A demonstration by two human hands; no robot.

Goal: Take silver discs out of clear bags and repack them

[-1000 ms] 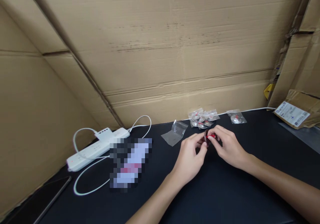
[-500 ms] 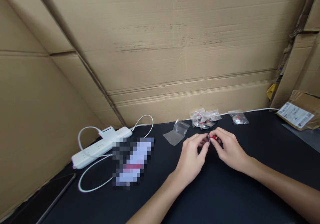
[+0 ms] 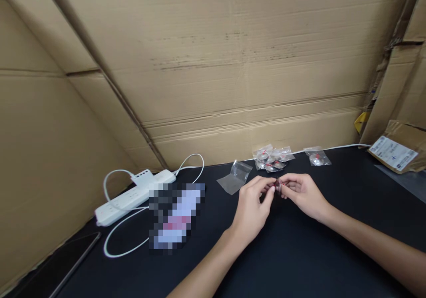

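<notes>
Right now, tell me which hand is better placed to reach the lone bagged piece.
Probably the right hand: it is nearer the lone bagged piece, while the left hand is nearer the clear bag. Both hold the small round object.

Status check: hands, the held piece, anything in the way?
Left hand pinching small round piece, partly hidden. Right hand at its other side, grip unclear. Bagged pieces lie beyond; nothing seen blocking hands.

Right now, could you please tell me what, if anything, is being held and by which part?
The left hand and right hand hold a small disc between them, seemingly by its rim; the exact contact points are hidden.
</notes>
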